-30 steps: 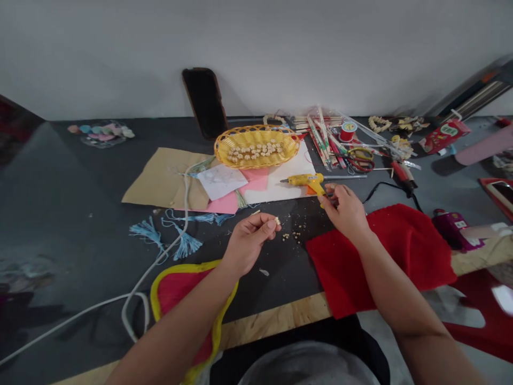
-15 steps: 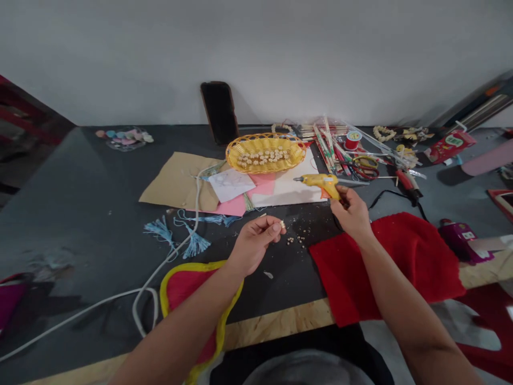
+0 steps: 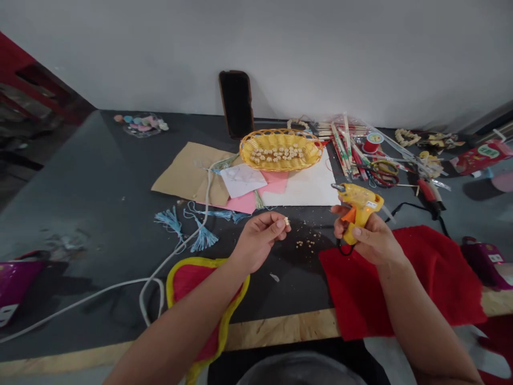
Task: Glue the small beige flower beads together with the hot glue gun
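Observation:
Between the thumb and fingertips of my left hand [image 3: 262, 238] is a tiny cream-coloured piece [image 3: 286, 221], too small to make out fully. My right hand [image 3: 371, 235] grips a yellow hot glue gun [image 3: 360, 206] by its handle, nozzle pointing left and a clear glue stick at its back. On the dark table between my hands lie several tiny beads [image 3: 305, 245]. Behind them, a yellow woven basket [image 3: 248, 143] holds several small cream flower-like pieces [image 3: 276, 154].
Blue tassels [image 3: 204, 238] and a white cable [image 3: 204, 214] lie left, near brown paper [image 3: 180, 174]. A phone [image 3: 236, 104] leans on the wall. Scissors [image 3: 385, 174], a red thread spool [image 3: 372, 143] and chopsticks-like sticks [image 3: 340, 141] lie back right. Red cloth [image 3: 433, 267] covers the front right.
My right hand has lowered and turned the glue gun, bringing it nearer, with its fingers now around the handle by the orange trigger. The left hand keeps its pinch. The view has shifted slightly.

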The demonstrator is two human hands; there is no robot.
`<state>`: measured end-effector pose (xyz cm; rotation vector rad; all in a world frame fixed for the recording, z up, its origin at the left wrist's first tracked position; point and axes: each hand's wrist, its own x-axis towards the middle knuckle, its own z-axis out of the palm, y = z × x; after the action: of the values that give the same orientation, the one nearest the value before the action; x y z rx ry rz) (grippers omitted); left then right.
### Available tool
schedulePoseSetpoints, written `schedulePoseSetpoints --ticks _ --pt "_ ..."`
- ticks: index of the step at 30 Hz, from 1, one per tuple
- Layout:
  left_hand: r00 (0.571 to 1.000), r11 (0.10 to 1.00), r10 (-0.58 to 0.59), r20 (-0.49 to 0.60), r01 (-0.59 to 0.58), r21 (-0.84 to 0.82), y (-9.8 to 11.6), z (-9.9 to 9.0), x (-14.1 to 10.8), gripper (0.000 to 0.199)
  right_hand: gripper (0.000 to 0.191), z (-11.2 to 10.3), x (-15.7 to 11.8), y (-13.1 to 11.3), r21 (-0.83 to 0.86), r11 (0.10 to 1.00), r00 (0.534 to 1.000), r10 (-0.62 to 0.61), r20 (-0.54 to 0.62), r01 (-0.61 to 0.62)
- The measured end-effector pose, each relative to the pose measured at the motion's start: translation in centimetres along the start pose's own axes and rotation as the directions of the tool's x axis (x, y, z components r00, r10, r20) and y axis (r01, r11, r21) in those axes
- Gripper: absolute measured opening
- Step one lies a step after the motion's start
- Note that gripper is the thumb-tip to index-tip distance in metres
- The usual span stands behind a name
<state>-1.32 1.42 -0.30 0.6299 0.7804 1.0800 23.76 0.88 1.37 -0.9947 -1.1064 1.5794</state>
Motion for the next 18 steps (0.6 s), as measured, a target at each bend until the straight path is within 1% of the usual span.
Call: schedulePoseSetpoints --ticks 3,5,9,12,18 --pt "1.0 1.0 0.004 -0.001 -0.004 -0.01 0.2 0.0 0.0 0.026 0.032 0.1 0.0 -0.1 -0.063 0.998 1.0 -0.015 -0.023 0.013" --pt "1.0 1.0 0.006 -0.001 -0.006 -0.014 0.3 0.0 0.0 0.026 0.027 0.1 -0.2 0.0 -0.132 0.991 1.0 -0.013 -0.012 0.011" --pt "1.0 1.0 0.022 -0.019 -0.022 -0.016 0.5 -0.2 0.2 0.025 0.037 0.4 -0.6 0.6 -0.194 0.98 0.998 -0.044 0.047 0.052" --pt "0.998 0.999 0.047 -0.037 -0.047 0.001 0.7 -0.3 0.3 0.025 0.038 0.8 -0.9 0.8 -0.202 0.975 0.994 -0.077 0.073 0.09" --pt "0.995 0.993 0.088 -0.051 -0.083 0.09 0.7 -0.3 0.3 0.029 0.042 1.4 -1.0 0.8 -0.3 0.946 0.976 -0.058 0.21 0.121"
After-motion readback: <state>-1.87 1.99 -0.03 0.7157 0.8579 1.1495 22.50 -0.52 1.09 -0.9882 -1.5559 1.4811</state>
